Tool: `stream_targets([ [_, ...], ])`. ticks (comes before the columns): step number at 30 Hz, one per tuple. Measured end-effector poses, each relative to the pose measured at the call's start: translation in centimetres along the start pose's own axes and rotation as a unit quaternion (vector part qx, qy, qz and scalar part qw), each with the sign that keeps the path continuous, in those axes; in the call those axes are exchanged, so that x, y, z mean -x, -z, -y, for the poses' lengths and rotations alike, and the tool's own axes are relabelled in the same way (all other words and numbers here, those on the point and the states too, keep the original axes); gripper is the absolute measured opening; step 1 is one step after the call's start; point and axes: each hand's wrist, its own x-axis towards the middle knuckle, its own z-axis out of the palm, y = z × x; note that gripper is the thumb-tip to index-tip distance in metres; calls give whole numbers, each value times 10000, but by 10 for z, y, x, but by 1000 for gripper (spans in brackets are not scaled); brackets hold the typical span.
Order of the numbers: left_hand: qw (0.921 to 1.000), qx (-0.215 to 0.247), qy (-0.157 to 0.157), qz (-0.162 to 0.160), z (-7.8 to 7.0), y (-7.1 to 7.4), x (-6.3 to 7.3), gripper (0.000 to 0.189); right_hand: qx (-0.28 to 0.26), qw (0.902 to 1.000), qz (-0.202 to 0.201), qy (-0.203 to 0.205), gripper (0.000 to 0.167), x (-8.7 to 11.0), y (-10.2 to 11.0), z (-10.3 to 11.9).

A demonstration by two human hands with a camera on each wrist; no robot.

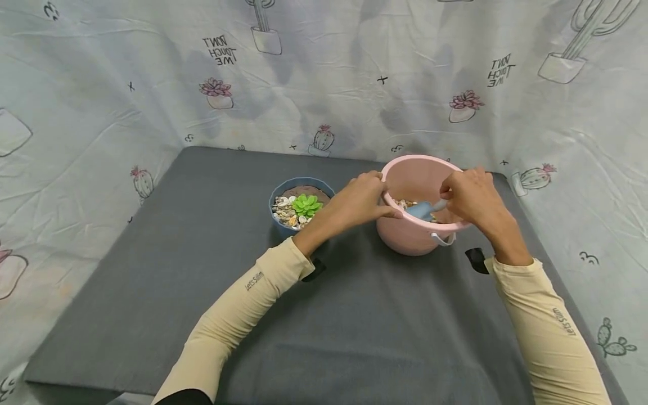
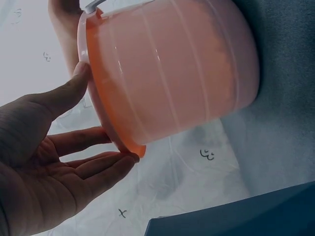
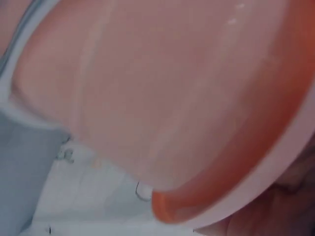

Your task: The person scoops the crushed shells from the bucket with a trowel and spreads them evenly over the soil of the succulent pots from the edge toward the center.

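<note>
Near the middle of the grey table's [image 1: 152, 281] far edge, a blue pot [image 1: 282, 230]; in it, brown soil-like fill [image 1: 312, 192], pale stones and shells [image 1: 285, 212] on the left and near side, and a green succulent [image 1: 306, 206]. Possible trouble: a knock to pot or leaves from the left sleeve [image 1: 253, 292], just in front; impossible to tell whether touching. Next, left hand [image 1: 360, 201], spread wide, fingers fairly straight, thumb and fingertips against the left rim of a pink bucket [image 1: 405, 242]. Near the table's far right corner, this bucket, with a white handle [image 1: 443, 241] hanging on the near side and small mixed pebbles [image 1: 405, 203] low inside. Likeliest mishap, by judgement: tipping or sliding, from hard scoop pressure against too little bracing. Among the pebbles, a blue scoop [image 1: 419, 211], tilted, blade down; load too small to tell. Last, over the right rim, right hand [image 1: 473, 194], fingers curled round the scoop's grip, mostly hidden in the right wrist view. Also a risk: scattered pebbles, from too quick a lift.
</note>
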Motion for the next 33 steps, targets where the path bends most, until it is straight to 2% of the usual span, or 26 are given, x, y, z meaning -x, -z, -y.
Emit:
stream_targets([
  [4,10000,24,20,-56,-1,-1,0,35,-461,9982,256,-277,12,-1,2,3],
  [6,10000,66,24,-64,0,-1,0,34,-633,9969,259,-378,14,-1,3,4],
  [9,9999,104,-52,-41,1,-1,0,33,-757,9955,108,-557,15,3,7,1],
  [13,9998,97,-134,-63,1,-3,2,33,-997,9919,-322,-724,16,11,15,-5],
  [18,9997,-40,-216,-142,1,-2,2,36,-1472,9797,-838,-1076,15,23,26,-13],
  [21,9995,-61,-246,-208,4,-1,3,36,-1539,9754,-1035,-1192,16,26,32,-15],
  [28,9996,-2,-268,-76,8,-2,5,35,-1442,9724,-1236,-1358,16,35,40,-19],
  [33,9995,44,-245,198,20,2,4,56,-1492,9696,-1294,-1445,18,37,49,-14],
])
